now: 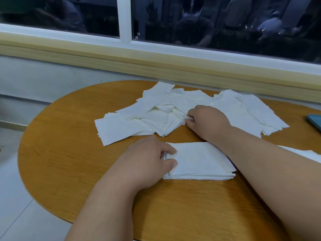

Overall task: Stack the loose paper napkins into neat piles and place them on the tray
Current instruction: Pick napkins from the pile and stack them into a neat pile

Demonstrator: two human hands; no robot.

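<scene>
A neat stack of white paper napkins (199,160) lies on the wooden table near me. My left hand (147,159) grips the stack's left edge, thumb on top and fingers at the side. Behind it spreads a loose heap of napkins (147,115) across the middle of the table, with more loose napkins (251,110) to the right. My right hand (206,119) rests on the heap's right edge, its fingertips pinching the edges of a few napkins. Another napkin (305,153) shows past my right forearm. No tray is in view.
The round wooden table (69,153) stands against a wall below a window sill (156,66). A dark teal object (314,120) lies at the table's right edge. Pale floor tiles (13,206) show to the left of the table.
</scene>
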